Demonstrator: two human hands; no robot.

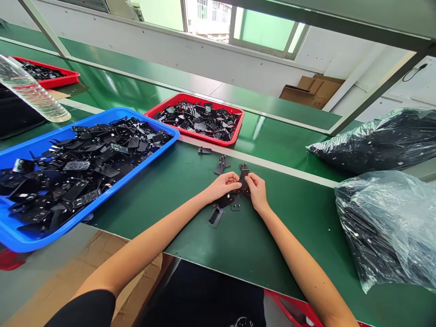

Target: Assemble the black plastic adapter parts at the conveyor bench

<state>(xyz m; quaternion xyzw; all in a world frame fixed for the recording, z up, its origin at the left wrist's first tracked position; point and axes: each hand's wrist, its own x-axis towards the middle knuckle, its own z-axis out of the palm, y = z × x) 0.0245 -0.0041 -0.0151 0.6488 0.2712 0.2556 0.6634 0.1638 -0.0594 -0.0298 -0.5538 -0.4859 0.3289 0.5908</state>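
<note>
Flat black plastic-looking piece (244, 178) is over the green tabletop (231, 254) btwn both hands: L hand (223, 186) pinches its left side, R hand (258, 188) its right w/ thumb & fingers, prob. to steady it. Loose black pieces (215, 216) lie close around & the heaped blue plastic tray (136, 169) sits by L forearm, prob. for easy reach. Forearms angle inward, elbows wide, fingers curled.

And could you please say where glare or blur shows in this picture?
In the head view, the window looks washed out, pale glare lies on the green table right of the central red tray, the nearer plastic bag glints, while left hand and right hand look fairly sharp.
</note>
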